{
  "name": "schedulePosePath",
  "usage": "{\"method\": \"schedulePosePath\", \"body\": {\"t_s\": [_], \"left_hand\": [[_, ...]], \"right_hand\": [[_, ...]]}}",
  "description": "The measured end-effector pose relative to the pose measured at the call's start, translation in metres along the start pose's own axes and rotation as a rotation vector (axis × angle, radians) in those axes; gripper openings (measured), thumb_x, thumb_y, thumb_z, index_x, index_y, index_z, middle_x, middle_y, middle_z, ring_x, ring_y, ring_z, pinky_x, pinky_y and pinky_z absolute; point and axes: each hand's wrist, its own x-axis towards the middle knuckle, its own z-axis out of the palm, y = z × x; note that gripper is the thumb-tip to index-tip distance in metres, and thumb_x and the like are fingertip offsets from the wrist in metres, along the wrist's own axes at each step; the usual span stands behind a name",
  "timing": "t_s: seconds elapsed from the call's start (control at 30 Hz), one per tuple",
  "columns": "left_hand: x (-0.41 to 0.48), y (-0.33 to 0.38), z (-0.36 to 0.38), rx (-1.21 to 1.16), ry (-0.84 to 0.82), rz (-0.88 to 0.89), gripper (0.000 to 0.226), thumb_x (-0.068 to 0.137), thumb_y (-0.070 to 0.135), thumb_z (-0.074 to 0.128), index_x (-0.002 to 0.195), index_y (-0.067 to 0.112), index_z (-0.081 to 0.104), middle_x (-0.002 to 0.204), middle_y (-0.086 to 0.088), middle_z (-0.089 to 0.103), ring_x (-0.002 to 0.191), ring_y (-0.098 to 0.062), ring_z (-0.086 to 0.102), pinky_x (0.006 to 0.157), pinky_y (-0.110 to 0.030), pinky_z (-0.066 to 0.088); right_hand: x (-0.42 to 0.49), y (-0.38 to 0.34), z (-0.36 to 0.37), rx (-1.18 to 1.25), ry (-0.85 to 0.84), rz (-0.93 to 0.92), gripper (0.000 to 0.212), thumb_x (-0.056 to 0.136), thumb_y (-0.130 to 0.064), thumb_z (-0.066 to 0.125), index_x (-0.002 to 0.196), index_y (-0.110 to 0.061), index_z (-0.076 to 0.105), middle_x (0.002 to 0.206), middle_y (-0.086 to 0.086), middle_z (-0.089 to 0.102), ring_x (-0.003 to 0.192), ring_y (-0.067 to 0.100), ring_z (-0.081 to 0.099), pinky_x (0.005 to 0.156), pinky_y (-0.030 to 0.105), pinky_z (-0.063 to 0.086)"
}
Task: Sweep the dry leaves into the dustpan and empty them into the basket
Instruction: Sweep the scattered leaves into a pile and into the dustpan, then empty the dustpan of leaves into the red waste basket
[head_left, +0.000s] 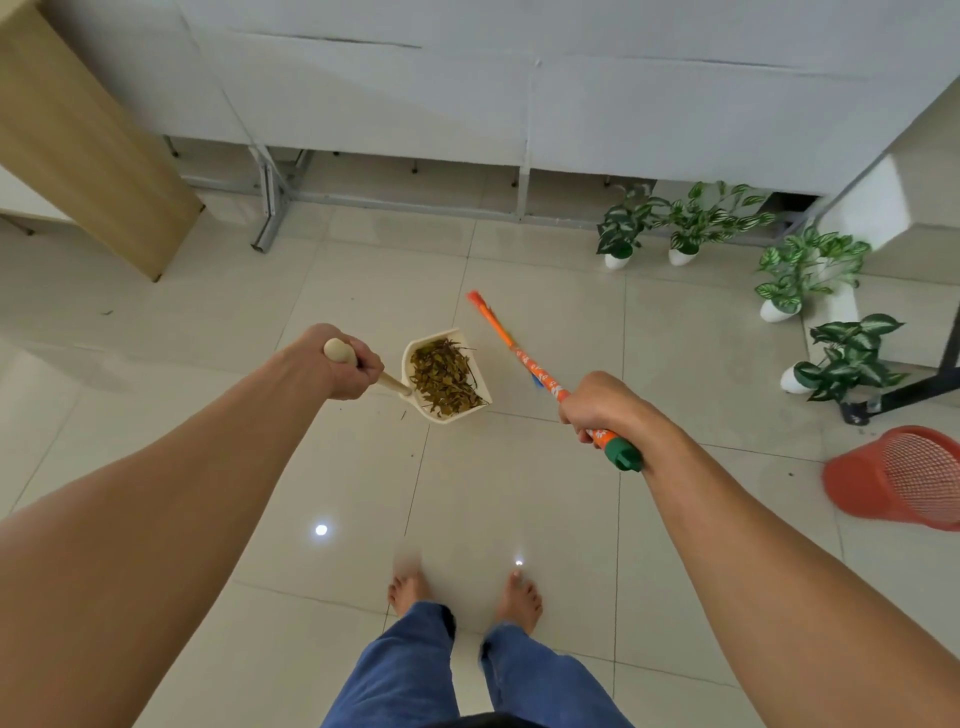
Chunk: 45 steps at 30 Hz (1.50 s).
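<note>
A cream dustpan (418, 358) in the middle of the view holds a heap of dry brown leaves (444, 376). My left hand (340, 364) is closed around the dustpan's long cream handle. My right hand (597, 405) grips the orange patterned broom (524, 358) near its green top end, and the broom's far end points away toward the wall, just right of the dustpan. A red mesh basket (898, 478) stands tilted at the right edge, well to the right of the dustpan.
Several potted green-and-white plants (691, 223) line the floor at the back right. A wooden panel (78, 135) leans at the back left; grey table legs (270, 208) and a white wall run behind. A few leaf bits (404, 414) lie on the tiles. My bare feet (462, 597) stand below.
</note>
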Motion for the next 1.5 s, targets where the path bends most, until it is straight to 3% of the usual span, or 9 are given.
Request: {"method": "schedulePosePath", "body": {"t_s": [0.17,0.33,0.53,0.67,0.83,0.93,1.23,1.5], "left_hand": [[-0.015,-0.008,0.036,0.123,-0.089,0.030,0.025,0.098,-0.004,0.029,0.082,0.011,0.041,0.049,-0.005,0.037,0.035,-0.009,0.031,0.037,-0.013,0.032],[-0.024,-0.019,0.063,0.209,-0.150,-0.012,0.023,0.099,-0.005,0.032,0.085,0.012,0.041,0.065,-0.001,0.037,0.047,-0.005,0.031,0.036,-0.012,0.032],[-0.034,-0.031,0.098,0.376,-0.214,-0.072,0.018,0.098,-0.008,0.035,0.088,0.004,0.044,0.070,-0.002,0.036,0.056,-0.002,0.030,0.033,-0.010,0.031],[-0.042,-0.042,0.112,0.490,-0.270,-0.109,0.017,0.097,-0.008,0.035,0.088,0.003,0.045,0.070,-0.003,0.037,0.057,-0.001,0.031,0.033,-0.010,0.031],[-0.060,-0.059,0.117,0.605,-0.348,-0.149,0.018,0.098,-0.005,0.036,0.090,0.007,0.046,0.054,-0.004,0.037,0.053,-0.002,0.033,0.035,-0.013,0.032],[-0.070,-0.072,0.122,0.660,-0.390,-0.173,0.022,0.097,-0.005,0.036,0.085,0.011,0.044,0.066,-0.001,0.037,0.054,-0.003,0.035,0.036,-0.011,0.033],[-0.117,-0.141,0.137,0.848,-0.507,-0.220,0.026,0.095,-0.006,0.035,0.078,0.012,0.042,0.068,0.000,0.038,0.053,-0.005,0.035,0.037,-0.011,0.033],[-0.167,-0.203,0.149,0.942,-0.602,-0.266,0.027,0.096,-0.006,0.035,0.076,0.012,0.042,0.060,-0.001,0.038,0.051,-0.005,0.036,0.038,-0.013,0.034]], "right_hand": [[-0.011,0.019,-0.021,0.090,0.040,0.041,0.010,0.082,-0.013,0.055,0.088,-0.007,0.058,0.060,0.007,0.066,0.040,0.014,0.057,0.046,0.023,0.044],[-0.031,0.038,-0.034,0.169,0.068,0.089,0.008,0.082,-0.012,0.054,0.078,-0.006,0.057,0.054,0.005,0.064,0.038,0.014,0.055,0.045,0.023,0.043],[-0.066,0.061,-0.039,0.334,0.115,0.162,0.016,0.081,-0.008,0.052,0.069,-0.001,0.061,0.045,0.004,0.061,0.043,0.017,0.054,0.049,0.023,0.044],[-0.094,0.070,-0.025,0.444,0.174,0.225,0.017,0.082,-0.008,0.051,0.078,0.002,0.064,0.055,0.008,0.063,0.050,0.020,0.055,0.053,0.027,0.046],[-0.131,0.075,-0.009,0.538,0.265,0.309,0.014,0.083,-0.007,0.050,0.074,-0.001,0.059,0.053,0.007,0.062,0.041,0.016,0.052,0.046,0.022,0.043],[-0.157,0.084,-0.001,0.593,0.321,0.365,0.016,0.084,-0.007,0.049,0.070,-0.002,0.056,0.051,0.005,0.059,0.035,0.013,0.050,0.043,0.020,0.041],[-0.232,0.129,0.017,0.862,0.535,0.447,0.013,0.086,-0.006,0.048,0.074,-0.003,0.052,0.060,0.009,0.056,0.022,0.006,0.046,0.030,0.011,0.035],[-0.278,0.176,0.020,0.931,0.604,0.537,0.009,0.080,-0.003,0.050,0.072,0.000,0.053,0.037,0.003,0.054,0.024,0.009,0.047,0.031,0.013,0.037]]}}
